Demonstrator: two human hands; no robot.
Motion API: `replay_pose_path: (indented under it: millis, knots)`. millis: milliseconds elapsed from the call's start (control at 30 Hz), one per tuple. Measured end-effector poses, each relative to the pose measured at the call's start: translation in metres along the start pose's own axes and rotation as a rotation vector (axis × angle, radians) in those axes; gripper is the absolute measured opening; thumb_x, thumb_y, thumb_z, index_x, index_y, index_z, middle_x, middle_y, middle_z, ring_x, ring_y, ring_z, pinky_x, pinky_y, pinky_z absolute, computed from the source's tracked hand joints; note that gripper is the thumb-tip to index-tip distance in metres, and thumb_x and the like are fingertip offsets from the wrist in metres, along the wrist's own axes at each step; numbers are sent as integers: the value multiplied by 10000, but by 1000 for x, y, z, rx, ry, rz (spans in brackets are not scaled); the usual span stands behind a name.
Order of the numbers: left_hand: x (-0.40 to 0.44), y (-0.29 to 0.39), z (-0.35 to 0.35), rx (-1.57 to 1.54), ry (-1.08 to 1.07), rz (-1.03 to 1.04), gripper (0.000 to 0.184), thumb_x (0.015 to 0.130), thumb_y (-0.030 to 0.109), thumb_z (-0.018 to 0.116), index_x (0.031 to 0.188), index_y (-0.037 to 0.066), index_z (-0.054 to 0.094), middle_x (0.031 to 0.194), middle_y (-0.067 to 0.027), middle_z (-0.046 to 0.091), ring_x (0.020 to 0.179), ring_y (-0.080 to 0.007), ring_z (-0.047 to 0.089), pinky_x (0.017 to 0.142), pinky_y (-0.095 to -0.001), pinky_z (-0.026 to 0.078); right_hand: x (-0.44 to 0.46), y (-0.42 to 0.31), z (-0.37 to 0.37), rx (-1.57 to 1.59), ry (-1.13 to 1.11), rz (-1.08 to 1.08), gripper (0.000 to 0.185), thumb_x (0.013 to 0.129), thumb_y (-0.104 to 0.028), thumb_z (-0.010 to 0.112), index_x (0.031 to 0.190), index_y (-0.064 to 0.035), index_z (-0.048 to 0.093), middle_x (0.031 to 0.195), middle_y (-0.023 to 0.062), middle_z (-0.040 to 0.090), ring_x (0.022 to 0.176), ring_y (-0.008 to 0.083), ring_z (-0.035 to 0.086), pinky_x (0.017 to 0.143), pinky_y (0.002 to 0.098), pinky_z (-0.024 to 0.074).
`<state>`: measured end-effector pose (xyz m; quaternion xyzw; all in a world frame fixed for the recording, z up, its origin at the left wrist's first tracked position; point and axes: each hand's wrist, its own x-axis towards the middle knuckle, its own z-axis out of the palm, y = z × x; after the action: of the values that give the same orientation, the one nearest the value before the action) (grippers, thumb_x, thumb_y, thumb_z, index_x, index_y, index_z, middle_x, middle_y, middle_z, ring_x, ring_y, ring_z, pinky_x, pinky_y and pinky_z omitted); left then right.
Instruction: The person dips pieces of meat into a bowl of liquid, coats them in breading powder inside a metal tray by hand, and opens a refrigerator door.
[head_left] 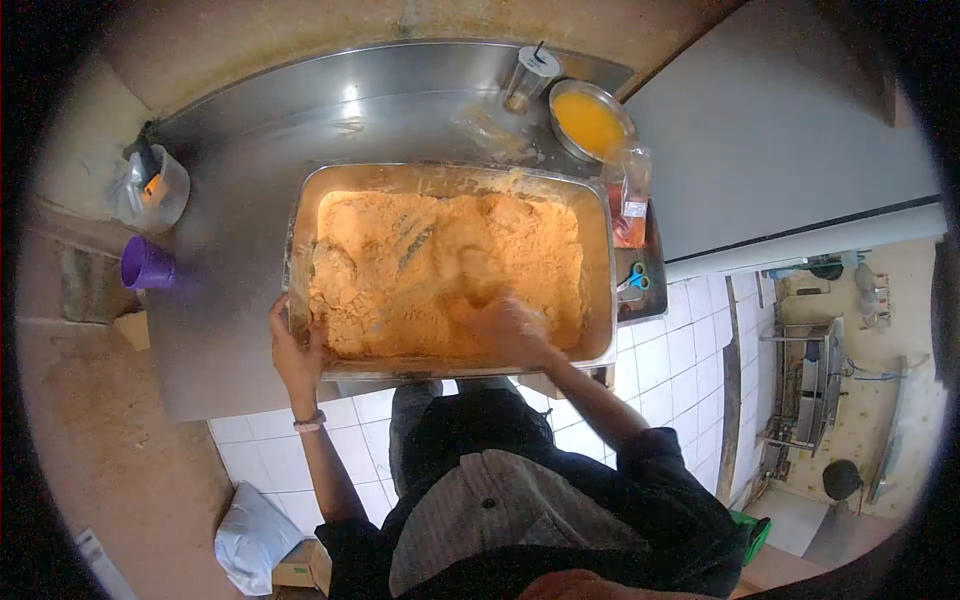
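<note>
A large rectangular metal tray [450, 178] sits at the counter's front edge, filled with an orange, crumbly, flour-like mix [380, 260]. My left hand [294, 348] is closed around the tray's left side near its front corner, thumb inside the wall and fingers outside. Over the right half of the mix, my right hand [512, 328] is smeared by motion. A blurred pale shape lies just beyond its fingers, and whether it is a tool or part of the mix is unclear. Streaks and a hollow mark the surface near the middle.
On the steel counter [225, 250] stand a purple cup [148, 264] and a white tub [160, 190] at left. Behind the tray are a bowl of yellow liquid [588, 120] and a lidded cup [530, 75]. At right lie a plastic packet [630, 200] and scissors [635, 278].
</note>
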<state>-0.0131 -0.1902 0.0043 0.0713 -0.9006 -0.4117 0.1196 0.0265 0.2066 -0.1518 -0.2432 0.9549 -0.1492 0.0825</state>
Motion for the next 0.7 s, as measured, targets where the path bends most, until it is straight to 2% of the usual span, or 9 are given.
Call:
replay_pose_path:
  millis: [100, 133, 200, 267, 300, 400, 567, 600, 700]
  knots:
    - [0, 10, -3, -1, -39, -80, 555, 814, 94, 665, 1309, 96, 416, 1268, -189, 549, 1142, -347, 559, 926, -379, 454, 16, -42, 5, 109, 72, -6, 241, 850, -226, 571, 1013, -63, 640, 951, 102, 623, 938, 206, 576, 759, 341, 487]
    - [2, 7, 0, -4, -47, -64, 555, 814, 94, 665, 1309, 96, 416, 1268, -189, 549, 1142, -347, 559, 926, -379, 454, 19, -50, 6, 158, 100, 3, 250, 853, -228, 566, 1018, -54, 638, 950, 101, 624, 930, 208, 581, 759, 340, 491]
    - [2, -4, 2, 33, 32, 153, 562, 809, 125, 680, 1306, 92, 420, 1258, -188, 555, 1133, -355, 561, 924, -388, 452, 25, -60, 4, 350, 178, 42, 270, 858, -230, 558, 1029, -36, 635, 947, 99, 628, 915, 212, 591, 759, 339, 498]
    - [2, 2, -1, 53, 14, 111, 565, 804, 129, 685, 1303, 90, 423, 1254, -188, 556, 1133, -359, 558, 923, -390, 452, 32, -69, -11, 582, 263, 59, 289, 864, -233, 550, 1040, -19, 631, 945, 96, 632, 899, 215, 601, 759, 338, 506]
    - [1, 5, -3, 65, -1, 66, 568, 799, 133, 691, 1299, 89, 426, 1249, -188, 558, 1133, -364, 555, 921, -391, 451, 37, -76, -25, 289, 75, -10, 282, 853, -236, 559, 1027, -27, 633, 912, 101, 628, 874, 220, 602, 749, 353, 511]
    - [0, 1, 0, 39, 18, 36, 565, 790, 111, 684, 1294, 93, 431, 1240, -186, 563, 1129, -366, 557, 918, -393, 453, 43, -106, -73, -266, 189, -288, 235, 837, -244, 560, 946, -50, 637, 867, 119, 621, 847, 252, 597, 742, 377, 510]
    - [0, 1, -4, 23, 3, 20, 557, 791, 82, 677, 1292, 97, 434, 1240, -187, 566, 1116, -360, 570, 919, -394, 454, 82, -125, -59, -142, -88, 44, 237, 856, -244, 535, 914, -44, 648, 887, 124, 619, 921, 295, 582, 767, 412, 481]
    - [0, -1, -3, 4, 7, 22, 549, 797, 93, 676, 1291, 99, 436, 1231, -187, 572, 1104, -359, 576, 905, -397, 460, 84, -124, -60, -143, -83, 42, 237, 856, -244, 535, 914, -44, 648, 887, 124, 619, 921, 295, 582, 767, 412, 481]
    - [-2, 5, -4, -18, -9, 13, 534, 807, 117, 672, 1288, 104, 440, 1214, -182, 583, 1085, -357, 588, 874, -404, 472, 69, -109, -78, 178, -8, 119, 267, 863, -227, 543, 1037, -40, 617, 976, 123, 622, 987, 296, 575, 842, 405, 465]
